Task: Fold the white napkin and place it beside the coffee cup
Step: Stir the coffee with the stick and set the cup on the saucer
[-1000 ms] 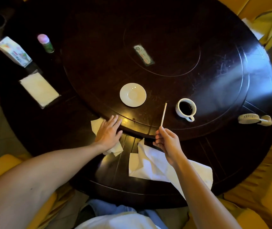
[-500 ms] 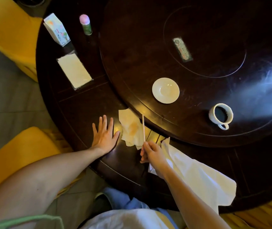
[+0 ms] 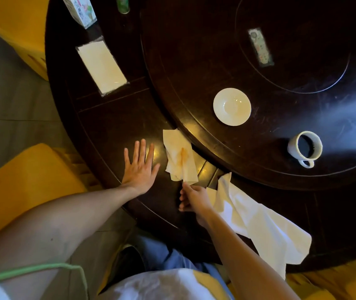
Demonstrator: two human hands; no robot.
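A large white napkin [image 3: 257, 221] lies unfolded and rumpled along the near edge of the dark round table [image 3: 112, 126], partly under my right forearm. The white coffee cup [image 3: 304, 147], full of dark coffee, stands on the raised inner disc to the right. My right hand [image 3: 194, 199] pinches the near end of a thin wooden stick [image 3: 183, 163], which lies over a small crumpled, stained tissue [image 3: 179, 156]. My left hand [image 3: 140, 167] rests flat on the table with fingers spread, just left of that tissue, holding nothing.
An empty white saucer [image 3: 232, 106] sits on the inner disc left of the cup. A flat tissue pack [image 3: 101, 66], a printed box [image 3: 79, 9] and a small bottle [image 3: 122, 5] stand at the far left. A card [image 3: 260, 47] lies mid-disc. Yellow chairs [image 3: 25, 185] surround the table.
My right hand carried the stick from near the cup leftward and laid it over the stained tissue. My left hand came off that tissue and now lies flat beside it. The view swung left.
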